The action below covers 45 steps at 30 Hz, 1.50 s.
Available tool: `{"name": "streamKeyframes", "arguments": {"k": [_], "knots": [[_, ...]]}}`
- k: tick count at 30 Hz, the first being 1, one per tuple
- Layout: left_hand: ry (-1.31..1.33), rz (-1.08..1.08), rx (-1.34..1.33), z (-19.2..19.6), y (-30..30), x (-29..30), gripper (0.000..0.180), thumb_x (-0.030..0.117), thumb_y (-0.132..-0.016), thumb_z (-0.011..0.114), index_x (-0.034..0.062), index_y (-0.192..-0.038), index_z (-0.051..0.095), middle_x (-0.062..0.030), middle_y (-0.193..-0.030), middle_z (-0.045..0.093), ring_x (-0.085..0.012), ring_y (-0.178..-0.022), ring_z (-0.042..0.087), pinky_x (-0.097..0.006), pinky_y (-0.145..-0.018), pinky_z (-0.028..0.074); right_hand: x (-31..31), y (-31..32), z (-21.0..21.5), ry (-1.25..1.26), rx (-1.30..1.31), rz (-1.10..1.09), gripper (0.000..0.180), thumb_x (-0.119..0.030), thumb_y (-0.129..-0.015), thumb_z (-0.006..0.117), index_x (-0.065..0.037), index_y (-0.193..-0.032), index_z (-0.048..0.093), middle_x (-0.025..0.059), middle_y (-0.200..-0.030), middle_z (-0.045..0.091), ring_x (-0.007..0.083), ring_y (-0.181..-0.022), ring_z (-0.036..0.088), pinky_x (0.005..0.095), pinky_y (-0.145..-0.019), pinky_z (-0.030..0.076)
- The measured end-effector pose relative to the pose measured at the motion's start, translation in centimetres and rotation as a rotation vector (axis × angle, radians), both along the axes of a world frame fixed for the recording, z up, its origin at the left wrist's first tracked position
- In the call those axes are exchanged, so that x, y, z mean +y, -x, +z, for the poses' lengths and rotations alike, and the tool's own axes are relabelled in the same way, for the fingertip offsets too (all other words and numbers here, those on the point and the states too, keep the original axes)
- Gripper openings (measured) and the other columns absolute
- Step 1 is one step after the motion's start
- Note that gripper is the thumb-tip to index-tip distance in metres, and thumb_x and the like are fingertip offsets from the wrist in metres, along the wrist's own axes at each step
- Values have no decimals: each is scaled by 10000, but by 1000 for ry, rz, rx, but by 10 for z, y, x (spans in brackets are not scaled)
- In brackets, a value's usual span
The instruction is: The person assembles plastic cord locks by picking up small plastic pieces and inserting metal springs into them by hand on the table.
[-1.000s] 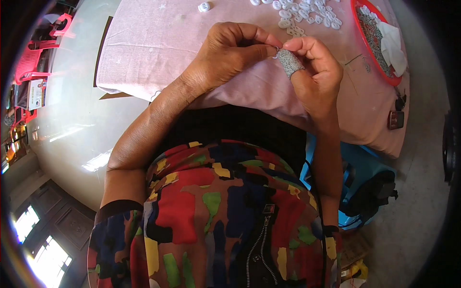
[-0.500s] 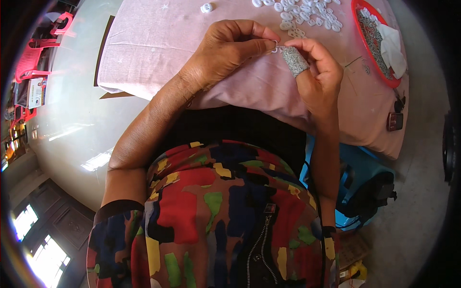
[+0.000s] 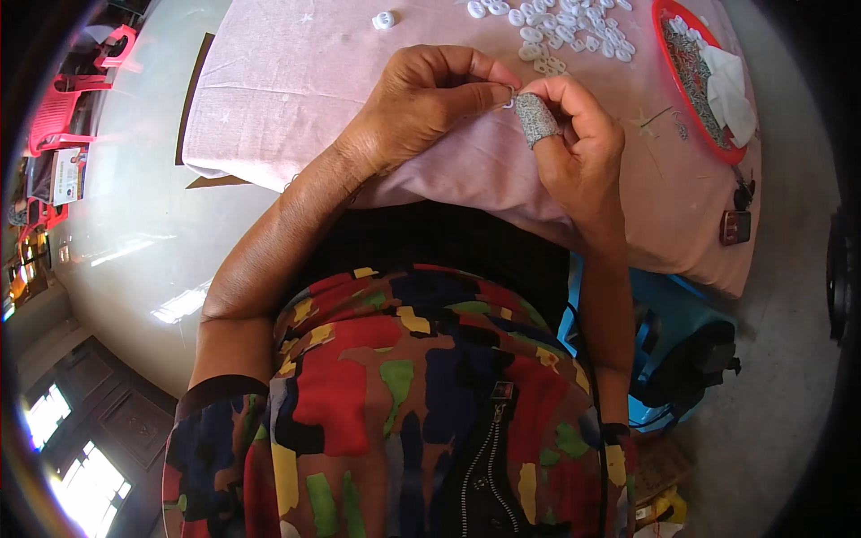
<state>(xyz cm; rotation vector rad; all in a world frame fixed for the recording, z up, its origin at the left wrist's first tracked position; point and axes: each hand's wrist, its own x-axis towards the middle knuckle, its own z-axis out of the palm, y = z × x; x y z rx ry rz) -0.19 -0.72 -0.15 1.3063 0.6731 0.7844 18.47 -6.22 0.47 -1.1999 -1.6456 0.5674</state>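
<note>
Head view: the left hand (image 3: pixel 421 103) pinches a tiny white piece (image 3: pixel 508 101), maybe a button, against the grey-wrapped thumb of the right hand (image 3: pixel 574 134), just above the pink cloth (image 3: pixel 296 81). Keep both pinches tight and move slowly.

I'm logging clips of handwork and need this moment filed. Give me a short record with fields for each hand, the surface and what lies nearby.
left hand: fingertips pinched on a tiny part, too small to identify
right hand: grey finger guard on one finger, meeting the left fingertips
surface: table under a pink cloth
nearby: pile of white buttons; red tray holding small metal pieces and white cloth
</note>
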Motion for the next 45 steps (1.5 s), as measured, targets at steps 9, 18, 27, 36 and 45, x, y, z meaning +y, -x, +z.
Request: {"name": "streamKeyframes", "arguments": {"k": [9,18,27,36,45], "knots": [[156,108,-13,1,6,3,151,99,-950,649,51,-1084,699,52,-864,649,27,-671,478,-130,-582,357,20,-23,10,-78,-133,-7,284,43,-807,586,-23,-1064,686,109,-903,691,184,-780,660,288,-710,512],[141,104,-37,-1,6,7,152,103,-956,648,58,-1092,697,50,-866,649,22,-613,438,-133,-534,335,59,-38,19,-110,-762,38,269,-41,-807,601,-75,-1060,686,134,-977,669,339,-907,642,441,-805,508],[156,96,-106,-5,4,8,153,84,-961,634,34,-1095,687,24,-875,650,4,-627,436,-144,-547,342,53,-30,10,18,-325,39,235,-16,-851,600,-41,-1068,687,115,-939,709,214,-858,680,328,-763,527],[108,165,-135,-6,2,6,175,89,-961,623,15,-1110,676,-9,-899,649,-25,-641,440,-160,-580,368,32,-21,22,401,286,95,257,5,-888,596,-12,-1111,722,-32,-901,672,26,-783,557,182,-695,455],[63,215,-89,-4,-2,3,152,96,-940,662,31,-1074,694,20,-857,654,-4,-644,459,-153,-577,369,27,-22,17,434,272,92,270,14,-880,586,3,-1112,724,-3,-924,700,34,-832,585,182,-743,467]]}}
